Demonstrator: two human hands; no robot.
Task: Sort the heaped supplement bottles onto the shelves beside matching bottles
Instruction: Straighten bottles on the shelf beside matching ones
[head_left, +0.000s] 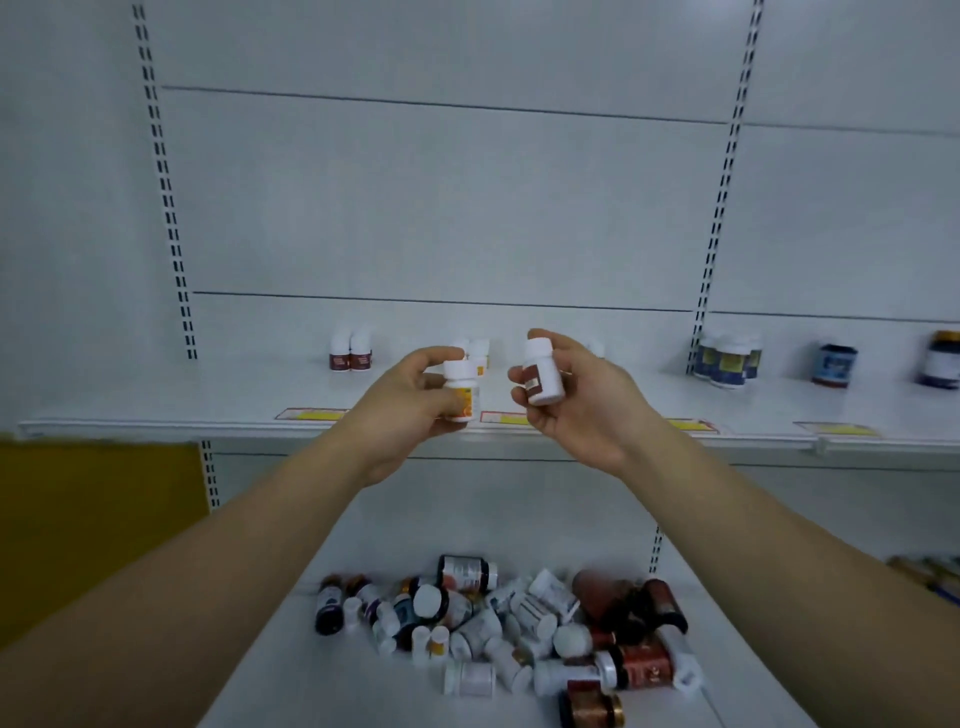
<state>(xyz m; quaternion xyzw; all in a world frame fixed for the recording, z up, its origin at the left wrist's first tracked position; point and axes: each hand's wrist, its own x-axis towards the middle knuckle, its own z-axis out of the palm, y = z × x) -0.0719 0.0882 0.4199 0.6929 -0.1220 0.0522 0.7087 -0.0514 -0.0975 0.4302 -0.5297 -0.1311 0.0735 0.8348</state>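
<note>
Supplement bottles lie heaped (498, 623) on the lower shelf (270, 675), a jumble of white, dark and amber containers on their sides, while the upper shelf (156, 415) carries small sorted clusters standing upright. In the head view, the only one given, the person holds one bottle in each raised hand just in front of that upper shelf. The left hand (410, 405) has its grip closed around an orange-labelled white bottle (461, 392), held upright, with thumb and fingers wrapped on its sides. The right hand (576, 400) grips a brown-labelled white bottle (543, 371), tilted slightly, label turned toward the camera, probably so it can be read and matched. Behind the left hand stands a group of orange-labelled bottles (477, 352), which looks like the fitting home for the left bottle. Well to the left sits a pair of brown-labelled bottles (350, 353), a likely match for the right-hand one, so the arms may have to cross or take turns. Further right stand blue-labelled bottles (727, 361) and darker jars (835, 365), apart from both hands. Yellow price tags (311, 414) line the shelf edge.
</note>
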